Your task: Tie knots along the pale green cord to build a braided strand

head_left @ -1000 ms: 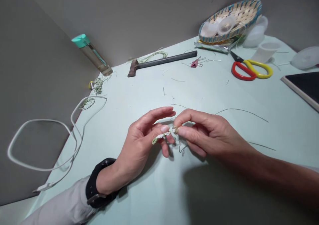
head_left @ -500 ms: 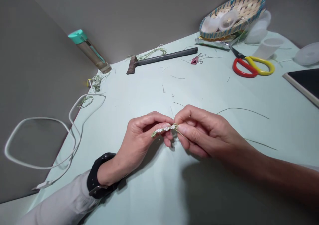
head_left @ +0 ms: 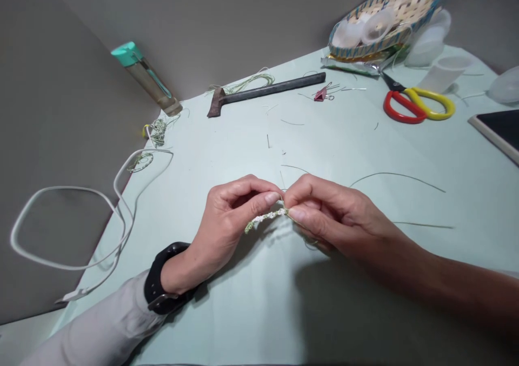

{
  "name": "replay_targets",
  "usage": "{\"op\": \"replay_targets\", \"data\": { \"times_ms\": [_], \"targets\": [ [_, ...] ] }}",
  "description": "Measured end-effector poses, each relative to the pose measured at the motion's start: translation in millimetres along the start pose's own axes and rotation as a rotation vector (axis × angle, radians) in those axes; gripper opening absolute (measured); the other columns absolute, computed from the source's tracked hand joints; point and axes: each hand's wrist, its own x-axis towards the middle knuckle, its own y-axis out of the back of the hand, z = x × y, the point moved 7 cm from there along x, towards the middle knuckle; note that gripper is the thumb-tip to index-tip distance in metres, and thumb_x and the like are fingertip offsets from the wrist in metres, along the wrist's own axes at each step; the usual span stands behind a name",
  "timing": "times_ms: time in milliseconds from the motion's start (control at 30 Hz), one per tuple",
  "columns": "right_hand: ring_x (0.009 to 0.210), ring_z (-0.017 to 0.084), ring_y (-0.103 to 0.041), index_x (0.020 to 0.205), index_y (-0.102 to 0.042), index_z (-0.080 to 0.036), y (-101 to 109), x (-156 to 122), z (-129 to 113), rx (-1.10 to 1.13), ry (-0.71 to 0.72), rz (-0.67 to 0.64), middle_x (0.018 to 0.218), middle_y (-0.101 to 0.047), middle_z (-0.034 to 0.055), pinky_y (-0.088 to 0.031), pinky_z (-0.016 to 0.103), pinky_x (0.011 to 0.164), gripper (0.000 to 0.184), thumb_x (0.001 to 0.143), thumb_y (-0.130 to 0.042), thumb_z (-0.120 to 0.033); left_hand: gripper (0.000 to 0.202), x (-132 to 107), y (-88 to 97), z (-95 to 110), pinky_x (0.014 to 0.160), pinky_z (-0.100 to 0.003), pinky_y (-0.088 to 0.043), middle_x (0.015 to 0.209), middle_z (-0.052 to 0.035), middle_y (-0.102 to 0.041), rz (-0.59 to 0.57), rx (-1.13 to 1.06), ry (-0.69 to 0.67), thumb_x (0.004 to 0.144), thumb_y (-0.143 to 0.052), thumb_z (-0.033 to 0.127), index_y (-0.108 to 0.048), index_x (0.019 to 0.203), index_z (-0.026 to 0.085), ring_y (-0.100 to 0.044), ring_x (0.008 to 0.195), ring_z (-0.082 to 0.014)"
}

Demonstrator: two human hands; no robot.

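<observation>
A narrow knotted cord strip (head_left: 265, 217), green and white, stretches out leftward from the fingertips of my right hand (head_left: 336, 209). That hand pinches the strip's right end between thumb and forefinger. My left hand (head_left: 231, 209), with a black watch on its wrist, is closed above the strip, thumb and forefinger pressed together on a thin green cord near the right fingertips. The strip's free left end hangs just below the left thumb. Part of a loose cord loop shows under my right hand; its other fingers are largely hidden.
A hammer (head_left: 267, 89), a pink binder clip (head_left: 323, 94) and red-and-yellow scissors (head_left: 405, 106) lie farther back. A woven basket (head_left: 421, 1) with translucent cups stands back right. A bottle (head_left: 148, 79) and a white cable (head_left: 68, 188) are left. Thread bits lie around the table (head_left: 227, 144).
My left thumb and forefinger have come off the strip and now pinch a thin cord above it. The strip hangs from my right hand. The whole view has shifted slightly.
</observation>
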Motion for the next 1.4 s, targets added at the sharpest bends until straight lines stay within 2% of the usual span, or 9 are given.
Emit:
{"op": "replay_targets", "data": {
  "times_ms": [200,533,667,867,1033,1167,1233,1300,1400],
  "targets": [
    [0.053,0.006,-0.031,0.081,-0.056,-0.022,-0.2,1.6,0.5,-0.023,-0.011,-0.005,0.06,-0.036,-0.0084,-0.026,0.022,0.048,0.017,0.097,-0.054,-0.026,0.011,-4.4,0.6,6.3,0.059,-0.027,-0.039,0.07,-0.001,-0.068,0.036,0.068,-0.028,0.087,-0.074,0.026,-0.078,0.079,0.019,-0.053,0.064,-0.0133],
    [0.052,0.007,-0.028,0.073,-0.057,-0.021,-0.9,1.2,-2.6,-0.123,-0.006,-0.01,0.06,-0.038,-0.0067,-0.021,0.023,0.045,0.021,0.093,-0.055,-0.025,0.011,-12.3,3.6,24.5,0.061,-0.028,-0.043,0.072,-0.0021,-0.071,0.169,0.218,-0.221,0.084,-0.074,0.018,-0.079,0.075,0.02,-0.058,0.064,-0.0149],
    [0.052,0.007,-0.027,0.074,-0.061,-0.022,-0.6,1.3,-1.6,-0.142,0.017,0.001,0.059,-0.037,-0.0069,-0.02,0.023,0.044,0.019,0.093,-0.056,-0.025,0.011,-11.9,4.4,21.0,0.061,-0.028,-0.042,0.072,-0.0015,-0.07,0.169,0.193,-0.18,0.084,-0.074,0.018,-0.079,0.074,0.02,-0.056,0.064,-0.0139],
    [0.052,0.007,-0.027,0.077,-0.062,-0.021,0.8,0.4,0.7,-0.117,-0.006,0.029,0.06,-0.038,-0.0069,-0.019,0.023,0.045,0.017,0.092,-0.057,-0.027,0.013,-9.5,4.9,7.6,0.058,-0.027,-0.038,0.074,-0.0014,-0.071,0.142,0.104,-0.02,0.084,-0.073,0.022,-0.076,0.072,0.019,-0.051,0.062,-0.0125],
    [0.051,0.007,-0.024,0.077,-0.059,-0.021,-0.7,-0.1,1.7,-0.064,-0.053,0.016,0.056,-0.031,-0.0084,-0.018,0.022,0.044,0.018,0.093,-0.057,-0.029,0.011,-8.6,5.9,1.9,0.061,-0.028,-0.038,0.068,-0.0012,-0.066,0.137,0.075,0.025,0.083,-0.075,0.023,-0.076,0.073,0.018,-0.051,0.064,-0.0138],
    [0.049,0.006,-0.024,0.074,-0.057,-0.021,0.1,0.0,0.6,-0.09,-0.033,0.038,0.056,-0.033,-0.0083,-0.018,0.022,0.042,0.02,0.093,-0.056,-0.028,0.014,-4.4,0.4,-4.1,0.058,-0.026,-0.036,0.066,-0.0002,-0.063,0.019,0.067,0.088,0.084,-0.074,0.024,-0.074,0.072,0.017,-0.048,0.062,-0.0124],
    [0.048,0.006,-0.024,0.073,-0.057,-0.021,2.4,-0.2,-2.0,-0.156,0.011,0.068,0.055,-0.034,-0.0081,-0.017,0.023,0.041,0.021,0.092,-0.057,-0.026,0.012,-1.9,-0.3,-2.5,0.061,-0.026,-0.039,0.071,-0.0016,-0.066,-0.025,0.093,0.078,0.085,-0.074,0.023,-0.076,0.075,0.017,-0.051,0.066,-0.0128],
    [0.047,0.006,-0.025,0.073,-0.058,-0.022,4.5,-0.8,-5.9,-0.253,0.073,0.093,0.054,-0.036,-0.0082,-0.019,0.024,0.04,0.02,0.093,-0.057,-0.025,0.006,-0.3,5.7,2.4,0.062,-0.026,-0.042,0.084,-0.0026,-0.07,0.019,0.115,0.038,0.085,-0.075,0.024,-0.078,0.087,0.019,-0.054,0.068,-0.0129],
    [0.047,0.006,-0.033,0.077,-0.058,-0.022,5.6,-3.3,-12.9,-0.439,0.19,0.115,0.057,-0.048,-0.0071,-0.026,0.023,0.043,0.018,0.095,-0.054,-0.021,0.009,-3.4,20.3,11.2,0.063,-0.025,-0.043,0.097,-0.0012,-0.068,0.17,0.133,-0.032,0.087,-0.075,0.024,-0.075,0.096,0.023,-0.052,0.07,-0.012]
  ]
}}
